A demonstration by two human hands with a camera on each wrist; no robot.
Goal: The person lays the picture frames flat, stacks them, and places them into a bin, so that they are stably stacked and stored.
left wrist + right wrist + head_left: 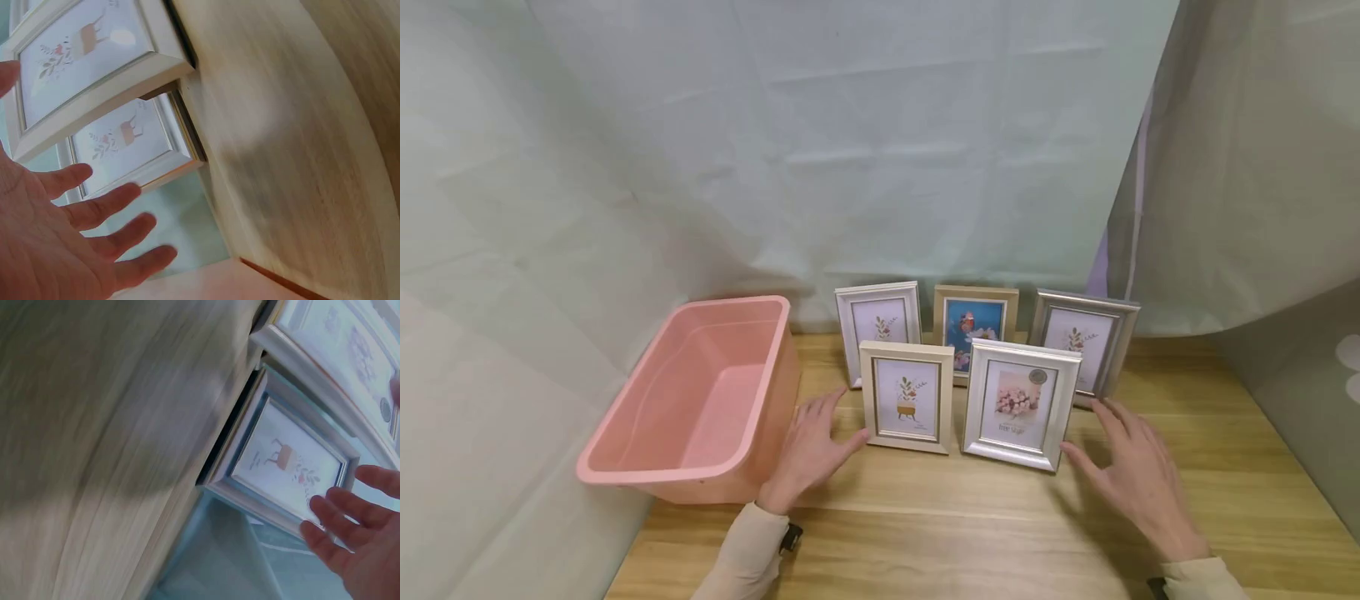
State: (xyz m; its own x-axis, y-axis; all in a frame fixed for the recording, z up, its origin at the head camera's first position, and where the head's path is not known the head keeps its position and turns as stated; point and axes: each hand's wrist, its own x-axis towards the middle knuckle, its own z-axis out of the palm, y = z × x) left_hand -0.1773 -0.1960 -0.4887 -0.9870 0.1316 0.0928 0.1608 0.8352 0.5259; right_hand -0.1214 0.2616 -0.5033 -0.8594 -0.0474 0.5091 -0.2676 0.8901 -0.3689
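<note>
Several picture frames stand upright in two rows on a wooden table. In front are a cream picture frame [906, 442] with a plant print and a silver-white picture frame [1011, 454] with a pink flower print. Behind them stand a white picture frame [852, 350], a tan picture frame [977, 293] with a blue picture, and a dark silver picture frame [1112, 350]. My left hand [812, 446] is spread just left of the cream frame, its thumb near that frame's edge. To the right of the silver-white frame my right hand [1138, 475] hovers with fingers extended. Neither hand holds anything.
A pink plastic tub [767, 392] stands left of my left hand, with no contents visible inside. Pale cloth [887, 167] hangs behind the frames and along the left side. The wooden table [925, 533] extends in front of and to the right of the frames.
</note>
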